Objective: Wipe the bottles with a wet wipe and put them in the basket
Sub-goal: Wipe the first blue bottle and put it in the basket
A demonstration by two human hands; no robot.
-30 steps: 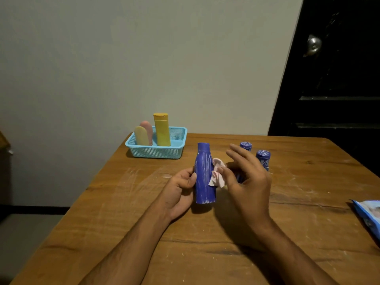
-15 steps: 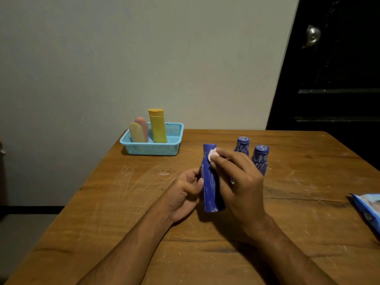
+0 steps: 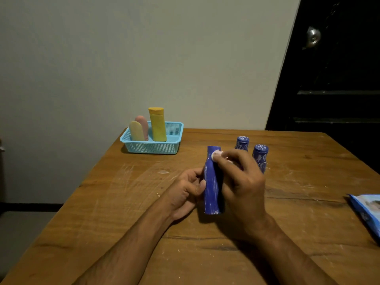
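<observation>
The head view is the only one. A blue bottle stands upright on the wooden tabletop, near its middle. The left hand grips the bottle's side, thumb on the near face; its other fingers go behind the bottle and are hidden. The right hand holds a small crumpled wet wipe pinched in its fingertips against the bottle's upper part, just under the top. Most of the wipe is covered by the fingers, and the bottle's right side is hidden behind this hand.

Behind the right hand stand two more blue bottles, their lower halves blocked from sight. At the far left of the tabletop sits a light blue basket with a yellow bottle, a pale yellow bottle and a pink bottle upright in it. A blue wipe packet lies at the right edge, cut off by the frame.
</observation>
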